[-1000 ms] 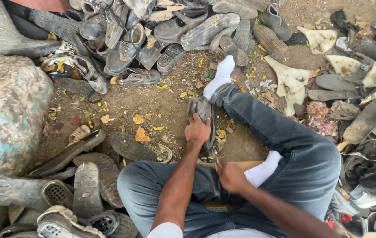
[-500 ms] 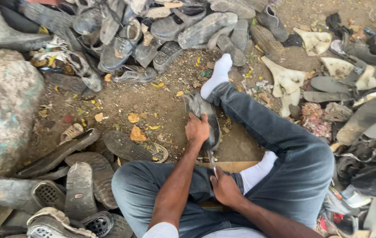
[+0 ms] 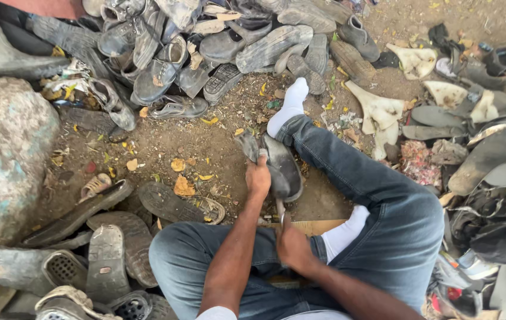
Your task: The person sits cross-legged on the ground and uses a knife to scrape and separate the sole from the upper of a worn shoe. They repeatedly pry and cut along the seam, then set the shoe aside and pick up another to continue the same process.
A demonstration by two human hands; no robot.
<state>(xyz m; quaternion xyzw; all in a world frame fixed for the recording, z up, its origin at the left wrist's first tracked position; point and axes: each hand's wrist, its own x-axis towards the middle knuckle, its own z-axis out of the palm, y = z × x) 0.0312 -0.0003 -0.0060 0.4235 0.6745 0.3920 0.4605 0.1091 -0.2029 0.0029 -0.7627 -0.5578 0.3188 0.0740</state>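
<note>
Left hand (image 3: pixel 258 176) clamps the worn grey shoe (image 3: pixel 276 166) steady on the dirt while right hand (image 3: pixel 291 244), fist closed around a thin blade (image 3: pixel 280 211), works its near edge.

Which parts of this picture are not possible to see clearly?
- Head view: the thin tool in the right hand is too small and mostly covered by that hand.
- The dark worn shoe is partly covered by the left hand.
- The grey pile of old shoes is cut off by the top edge.
</note>
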